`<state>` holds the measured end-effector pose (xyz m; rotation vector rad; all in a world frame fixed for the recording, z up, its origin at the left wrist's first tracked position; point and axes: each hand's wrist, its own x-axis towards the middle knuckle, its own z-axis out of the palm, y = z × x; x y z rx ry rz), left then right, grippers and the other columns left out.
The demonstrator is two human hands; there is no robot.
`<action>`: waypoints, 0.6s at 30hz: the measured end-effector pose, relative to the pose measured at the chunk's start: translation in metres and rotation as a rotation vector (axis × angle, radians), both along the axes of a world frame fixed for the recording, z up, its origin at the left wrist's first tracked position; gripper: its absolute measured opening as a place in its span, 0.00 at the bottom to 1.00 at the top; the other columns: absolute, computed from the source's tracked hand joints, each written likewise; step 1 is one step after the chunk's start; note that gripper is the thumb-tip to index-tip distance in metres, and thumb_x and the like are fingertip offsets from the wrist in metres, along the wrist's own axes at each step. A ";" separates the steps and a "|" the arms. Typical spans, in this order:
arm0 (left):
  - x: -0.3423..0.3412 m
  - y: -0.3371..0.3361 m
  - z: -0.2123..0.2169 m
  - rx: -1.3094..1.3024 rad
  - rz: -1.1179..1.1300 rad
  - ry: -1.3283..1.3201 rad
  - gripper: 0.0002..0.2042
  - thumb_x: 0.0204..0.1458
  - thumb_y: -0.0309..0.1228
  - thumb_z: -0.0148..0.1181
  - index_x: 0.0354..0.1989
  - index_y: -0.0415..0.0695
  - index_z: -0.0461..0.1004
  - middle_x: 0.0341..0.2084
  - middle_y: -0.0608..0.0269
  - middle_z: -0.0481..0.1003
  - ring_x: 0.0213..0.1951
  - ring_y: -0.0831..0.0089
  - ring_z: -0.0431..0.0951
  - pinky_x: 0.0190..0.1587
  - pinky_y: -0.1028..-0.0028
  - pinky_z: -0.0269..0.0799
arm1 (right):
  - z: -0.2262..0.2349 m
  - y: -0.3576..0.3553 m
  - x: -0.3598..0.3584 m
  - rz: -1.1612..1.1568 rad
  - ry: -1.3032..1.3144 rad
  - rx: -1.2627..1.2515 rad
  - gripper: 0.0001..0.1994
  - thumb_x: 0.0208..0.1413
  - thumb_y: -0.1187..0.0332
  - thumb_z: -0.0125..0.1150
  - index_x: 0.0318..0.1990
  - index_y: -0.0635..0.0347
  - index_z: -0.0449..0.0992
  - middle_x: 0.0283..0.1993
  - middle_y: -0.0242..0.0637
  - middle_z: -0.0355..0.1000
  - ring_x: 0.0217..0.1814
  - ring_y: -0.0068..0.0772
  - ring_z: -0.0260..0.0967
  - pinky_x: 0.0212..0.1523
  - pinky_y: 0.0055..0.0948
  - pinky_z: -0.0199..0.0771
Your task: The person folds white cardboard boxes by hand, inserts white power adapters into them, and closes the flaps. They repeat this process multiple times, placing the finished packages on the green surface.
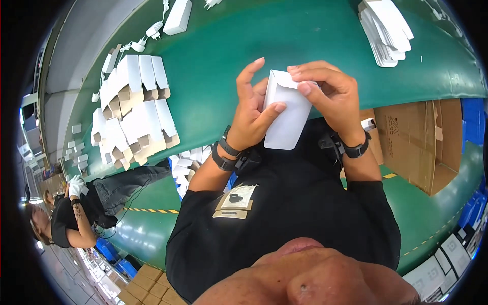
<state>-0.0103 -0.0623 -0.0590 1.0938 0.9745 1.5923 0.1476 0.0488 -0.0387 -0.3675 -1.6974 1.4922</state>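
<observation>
A small white cardboard box [287, 116] is held up in front of me over the near edge of the green table. My left hand [254, 107] grips its left side, thumb lying on the front face and index finger raised. At the box's top end, the fingertips and thumb of my right hand [330, 91] pinch around the end flap, which looks folded over. Whether anything lies inside the box cannot be seen. Both wrists carry black straps with small dark devices.
On the table's left stand rows of open white boxes [133, 109], with white plug adapters [154, 30] beyond them. A stack of flat white cartons [386, 33] lies far right. Below the right edge sits a large brown carton [412, 142]. A co-worker [76, 218] stands at left.
</observation>
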 end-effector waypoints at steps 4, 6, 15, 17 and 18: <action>-0.001 -0.003 0.002 0.024 -0.004 0.076 0.42 0.60 0.26 0.59 0.73 0.48 0.32 0.55 0.38 0.69 0.56 0.58 0.73 0.58 0.63 0.69 | 0.005 0.001 -0.001 0.010 -0.020 -0.090 0.06 0.56 0.79 0.63 0.41 0.68 0.81 0.46 0.44 0.77 0.53 0.37 0.75 0.52 0.32 0.75; 0.000 -0.004 0.002 0.025 -0.013 0.112 0.43 0.60 0.26 0.59 0.73 0.48 0.32 0.55 0.37 0.69 0.56 0.57 0.73 0.58 0.62 0.69 | 0.006 0.002 0.002 0.004 -0.034 -0.104 0.07 0.55 0.79 0.63 0.41 0.68 0.81 0.46 0.44 0.77 0.52 0.36 0.75 0.52 0.31 0.75; 0.003 -0.002 -0.009 -0.001 0.035 0.212 0.44 0.59 0.27 0.61 0.74 0.47 0.33 0.53 0.42 0.72 0.51 0.61 0.75 0.55 0.64 0.68 | 0.011 0.013 0.006 0.115 -0.175 -0.204 0.06 0.56 0.79 0.62 0.41 0.68 0.80 0.45 0.42 0.77 0.50 0.31 0.73 0.52 0.28 0.72; 0.003 -0.001 -0.010 -0.034 0.005 0.240 0.44 0.59 0.27 0.62 0.74 0.47 0.34 0.53 0.43 0.72 0.50 0.62 0.76 0.55 0.65 0.68 | 0.011 0.011 0.006 0.061 -0.205 -0.267 0.06 0.56 0.79 0.62 0.41 0.69 0.79 0.46 0.41 0.76 0.51 0.30 0.73 0.52 0.28 0.72; 0.003 -0.003 -0.010 -0.032 0.029 0.240 0.44 0.59 0.27 0.62 0.74 0.47 0.34 0.53 0.43 0.72 0.50 0.62 0.76 0.55 0.65 0.68 | 0.012 0.011 0.005 0.084 -0.208 -0.260 0.06 0.56 0.79 0.62 0.41 0.69 0.79 0.46 0.41 0.76 0.51 0.30 0.73 0.52 0.28 0.72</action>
